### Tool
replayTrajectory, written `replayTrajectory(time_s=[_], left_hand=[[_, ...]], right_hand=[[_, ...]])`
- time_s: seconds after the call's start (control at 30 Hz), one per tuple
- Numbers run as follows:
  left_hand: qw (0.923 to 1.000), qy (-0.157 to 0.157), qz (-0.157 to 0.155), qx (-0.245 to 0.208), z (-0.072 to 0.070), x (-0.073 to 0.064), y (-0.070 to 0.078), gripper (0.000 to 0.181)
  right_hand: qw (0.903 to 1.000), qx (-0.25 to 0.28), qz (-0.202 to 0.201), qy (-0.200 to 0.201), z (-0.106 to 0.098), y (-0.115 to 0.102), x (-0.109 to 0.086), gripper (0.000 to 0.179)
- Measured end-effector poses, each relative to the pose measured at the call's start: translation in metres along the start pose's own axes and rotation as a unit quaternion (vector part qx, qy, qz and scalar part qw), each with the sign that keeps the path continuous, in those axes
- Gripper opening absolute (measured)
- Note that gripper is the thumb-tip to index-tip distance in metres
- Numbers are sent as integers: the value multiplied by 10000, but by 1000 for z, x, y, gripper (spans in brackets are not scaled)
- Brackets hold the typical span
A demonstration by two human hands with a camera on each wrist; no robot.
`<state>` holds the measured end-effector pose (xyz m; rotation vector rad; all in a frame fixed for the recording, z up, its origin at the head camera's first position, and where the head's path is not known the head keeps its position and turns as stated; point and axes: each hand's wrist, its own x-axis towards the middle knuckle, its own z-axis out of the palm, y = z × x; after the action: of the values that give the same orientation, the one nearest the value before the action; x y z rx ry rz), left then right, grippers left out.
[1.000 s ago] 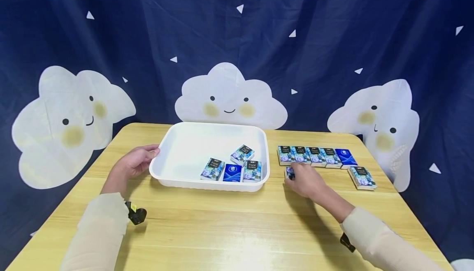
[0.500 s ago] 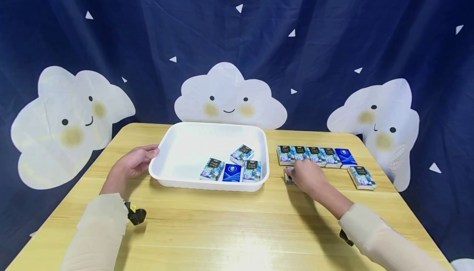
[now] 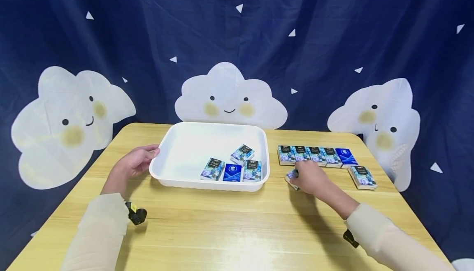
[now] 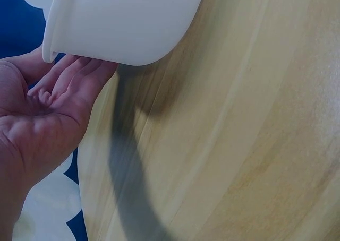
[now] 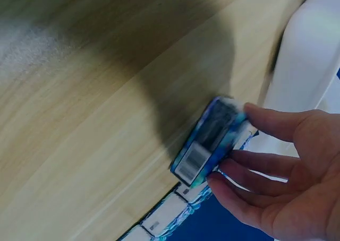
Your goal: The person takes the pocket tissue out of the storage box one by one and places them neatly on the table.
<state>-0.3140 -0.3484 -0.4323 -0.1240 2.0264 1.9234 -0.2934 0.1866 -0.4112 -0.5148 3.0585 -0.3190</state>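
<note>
My left hand [image 3: 137, 162] holds the left rim of a white plastic tray [image 3: 183, 147]. In the left wrist view its thumb lies at the rim and the fingers reach under the tray's side, their tips hidden. Right of the tray, my right hand [image 3: 312, 179] pinches a small floral tissue pack [image 3: 291, 179] between thumb and fingers. The right wrist view shows this tissue pack [image 5: 208, 141] tilted, its barcode side and a dark label visible. Inside the tray are several packs, among them a plain blue one [image 3: 232, 173] between two floral ones.
Behind my right hand, a row of several tissue packs [image 3: 316, 156] lies side by side, with a blue pack [image 3: 346, 158] at its right end. Another floral pack [image 3: 362, 177] sits apart, farther right. A dark blue curtain [image 3: 314, 24] hangs behind the wooden table [image 3: 222, 230].
The pack under my right hand was square to the row and is now turned and tilted in its fingers. That hand has shifted slightly right. My left hand and the tray stay put.
</note>
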Motion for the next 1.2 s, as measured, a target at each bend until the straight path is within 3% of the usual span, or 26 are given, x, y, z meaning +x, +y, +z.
replayTrajectory(time_s=[0.1, 0.33, 0.67, 0.73, 0.9, 1.03, 1.13, 1.2], left_hand=[[10000, -20, 31, -13, 0, 0, 0, 67], [10000, 32, -3, -41, 1, 0, 0, 67], [10000, -5, -4, -91, 0, 1, -1, 68], [10000, 5, -19, -88, 0, 1, -1, 67], [10000, -20, -14, -70, 0, 0, 0, 68], [10000, -33, 25, -87, 0, -2, 2, 68], [9999, 11, -13, -125, 1, -2, 2, 68], [9999, -4, -31, -137, 1, -2, 2, 69]], right_hand=[[9998, -53, -210, -22, -2, 2, -4, 7], [9994, 136, -213, -254, -2, 10, -11, 51], [9981, 527, -71, -312, -5, 14, -15, 57], [9983, 543, -144, -180, -6, 14, -15, 52], [9967, 492, -358, 534, -3, 14, -15, 6], [9946, 373, -367, 898, 7, 14, -17, 12], [9952, 215, -347, 886, 15, 14, -21, 37], [9958, 125, -349, 841, 19, 14, -23, 44]])
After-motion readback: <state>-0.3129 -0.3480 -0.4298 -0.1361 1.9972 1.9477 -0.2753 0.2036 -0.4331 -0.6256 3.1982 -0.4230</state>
